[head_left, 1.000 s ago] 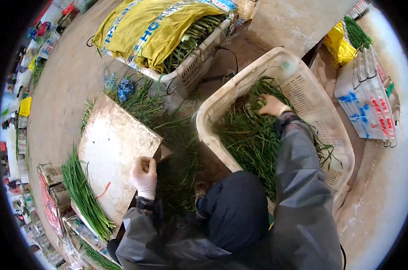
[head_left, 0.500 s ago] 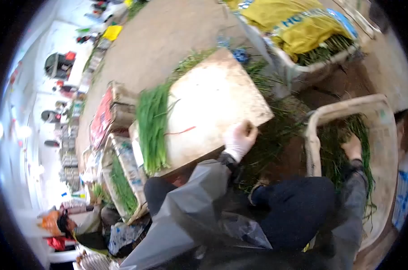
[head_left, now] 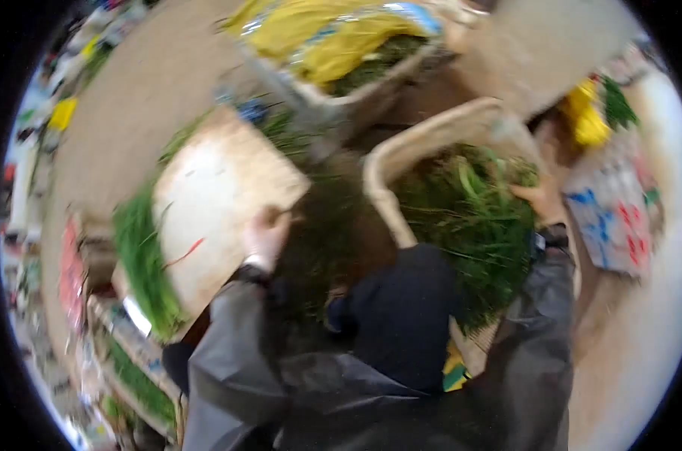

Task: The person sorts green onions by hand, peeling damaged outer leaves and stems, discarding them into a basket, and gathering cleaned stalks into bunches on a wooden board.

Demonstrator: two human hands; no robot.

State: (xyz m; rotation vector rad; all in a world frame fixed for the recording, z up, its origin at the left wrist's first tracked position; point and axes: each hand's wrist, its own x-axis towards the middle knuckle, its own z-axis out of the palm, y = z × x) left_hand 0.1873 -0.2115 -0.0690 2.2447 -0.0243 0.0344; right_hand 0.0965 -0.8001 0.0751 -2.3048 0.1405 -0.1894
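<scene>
The right hand has shifted outward, loose greens left of its fingers, grip too blurred to tell, so work seems centred there, while the left hand looks curled, hold unclear, beside the table.

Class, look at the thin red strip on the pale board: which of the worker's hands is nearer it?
Left: the left hand is slightly right of the strip, by the edge of the board; the right hand is much farther right, at the off-white plastic crate.

loose greens | long, thin leaves | tangled, lying every which way | heaped in pale crate
</scene>
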